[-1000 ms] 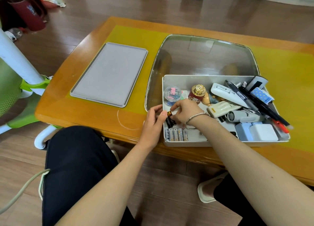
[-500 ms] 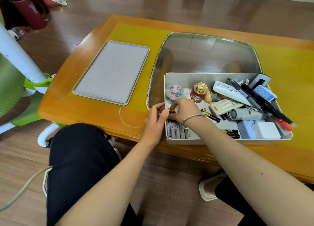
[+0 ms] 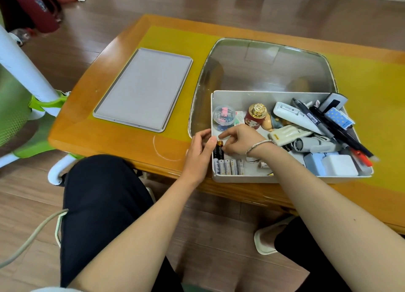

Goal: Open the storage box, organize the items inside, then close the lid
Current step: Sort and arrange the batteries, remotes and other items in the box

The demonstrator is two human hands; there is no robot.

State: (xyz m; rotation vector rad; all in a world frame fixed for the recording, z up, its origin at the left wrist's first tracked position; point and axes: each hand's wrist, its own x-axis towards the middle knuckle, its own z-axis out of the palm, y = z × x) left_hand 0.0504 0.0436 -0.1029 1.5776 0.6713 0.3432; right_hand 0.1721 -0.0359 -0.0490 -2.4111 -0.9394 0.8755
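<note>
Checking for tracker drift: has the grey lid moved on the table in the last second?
No. The grey lid still lies left of the glass inset, near corner just above the white ring mark.

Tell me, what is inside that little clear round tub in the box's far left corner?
The clear round tub holds small binder clips, pink and blue ones showing through its lid. Whatever lies lower down in the tub is too small and blurred to tell.

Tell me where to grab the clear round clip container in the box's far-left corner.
Grip the clear round container across its curved sides, coming from above: the storage box walls hem it at left and back, but its top is open to reach.
</note>
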